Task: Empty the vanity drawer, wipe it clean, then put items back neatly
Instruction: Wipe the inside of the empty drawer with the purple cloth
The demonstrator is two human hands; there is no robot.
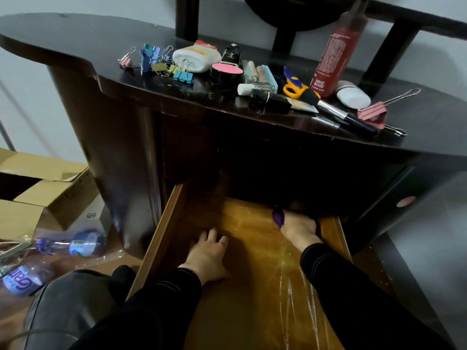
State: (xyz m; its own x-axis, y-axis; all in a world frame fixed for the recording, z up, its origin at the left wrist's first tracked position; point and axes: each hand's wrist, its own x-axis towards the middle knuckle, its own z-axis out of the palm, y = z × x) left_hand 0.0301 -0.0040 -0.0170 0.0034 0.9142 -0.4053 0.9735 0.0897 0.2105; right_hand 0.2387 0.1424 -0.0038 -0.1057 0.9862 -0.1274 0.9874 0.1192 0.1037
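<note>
Drawer (161, 238) emptied, wipe underway.
Your R hand (300, 227) grips cloth (278, 217); L hand (206, 253) left of it, fingers spread flat; items (197, 58) above, not yet back.

I'm in a home bedroom: my dark vanity worktop (75, 46) carries cosmetics, with cardboard boxes (38, 188) on the floor at nine o'clock.

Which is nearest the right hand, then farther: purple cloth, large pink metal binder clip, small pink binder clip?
1. Purple cloth, gripped by the right hand.
2. Large pink binder clip, right front of vanity top.
3. Small pink binder clip, far left.
</note>
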